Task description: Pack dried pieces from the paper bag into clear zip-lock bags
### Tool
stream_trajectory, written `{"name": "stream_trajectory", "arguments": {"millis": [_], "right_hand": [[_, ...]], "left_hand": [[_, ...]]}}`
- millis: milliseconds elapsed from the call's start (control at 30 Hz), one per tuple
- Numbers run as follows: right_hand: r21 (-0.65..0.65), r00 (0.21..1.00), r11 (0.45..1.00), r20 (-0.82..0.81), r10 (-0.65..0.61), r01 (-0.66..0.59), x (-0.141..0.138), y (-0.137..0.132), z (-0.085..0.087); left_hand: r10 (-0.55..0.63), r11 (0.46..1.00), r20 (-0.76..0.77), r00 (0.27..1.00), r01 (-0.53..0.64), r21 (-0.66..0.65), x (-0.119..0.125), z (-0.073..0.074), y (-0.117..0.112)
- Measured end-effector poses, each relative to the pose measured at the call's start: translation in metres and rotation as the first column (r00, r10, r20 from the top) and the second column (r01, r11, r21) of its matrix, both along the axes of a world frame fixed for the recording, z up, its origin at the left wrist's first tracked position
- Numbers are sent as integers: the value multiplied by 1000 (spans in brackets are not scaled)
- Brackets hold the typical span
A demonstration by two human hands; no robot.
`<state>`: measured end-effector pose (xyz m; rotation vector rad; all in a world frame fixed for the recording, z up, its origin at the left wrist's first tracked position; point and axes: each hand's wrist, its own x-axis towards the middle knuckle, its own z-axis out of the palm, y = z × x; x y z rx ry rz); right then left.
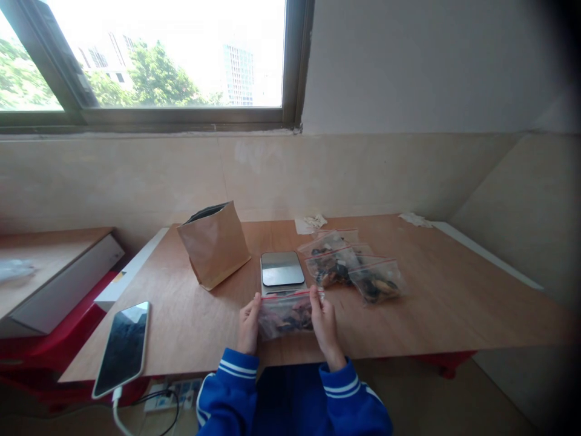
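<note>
Head view: one zip bag (285,316) of dark pieces is held upright over the near edge of the table (454,303), so the contents sag to the bottom; its red-striped top is pinched at one end by the left hand (249,327) and at the other by the right hand (323,324), which keeps it taut; one scale (282,269) is set just behind, within reach; one open brown paper bag (214,244) stands left of it; at least three filled bags (376,283) are piled overlapping to the right; one phone (122,348) is laid face-up, cabled, at the left edge; two paper scraps (313,222) are seen at the back
</note>
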<state>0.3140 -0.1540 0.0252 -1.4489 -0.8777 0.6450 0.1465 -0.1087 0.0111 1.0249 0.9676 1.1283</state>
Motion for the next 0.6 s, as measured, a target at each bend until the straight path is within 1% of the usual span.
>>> {"name": "stream_trajectory", "arguments": {"millis": [67,133,167,200,267,300,333,367,433,467,500,533,600], "right_hand": [[-61,987,986,-18,-158,157,26,2,-4],[-47,937,937,-21,-347,346,59,6,-8],[-26,920,920,-26,-391,391,77,7,-9],[8,918,918,-20,-397,397,94,9,-10],[55,881,886,93,-463,460,122,10,-11],[84,847,865,175,-501,494,132,11,-11],[117,795,839,273,-541,531,139,11,-11],[157,727,811,372,-577,564,142,11,-12],[244,570,765,543,-617,596,141,10,-13],[281,501,756,606,-617,590,138,9,-14],[308,450,760,657,-605,573,134,8,-15],[323,417,771,694,-587,549,131,7,-17],[321,393,811,750,-533,489,124,7,-21]], "left_hand": [[51,996,-3,999,-50,74,-7,2,4],[124,983,-21,992,-120,139,-19,4,9],[160,974,-41,986,-151,168,-27,4,12],[190,966,-66,979,-175,191,-35,4,15],[290,937,-112,950,-259,233,-49,3,20],[351,915,-134,927,-308,261,-56,2,21],[417,885,-155,896,-361,295,-61,2,23],[485,848,-174,857,-412,334,-65,2,24],[626,754,-200,754,-519,402,-72,2,28],[689,703,-213,693,-567,429,-75,3,30],[743,653,-228,629,-608,452,-78,4,34],[786,609,-246,568,-637,474,-83,5,39],[836,545,-289,467,-651,528,-94,6,52]]}}
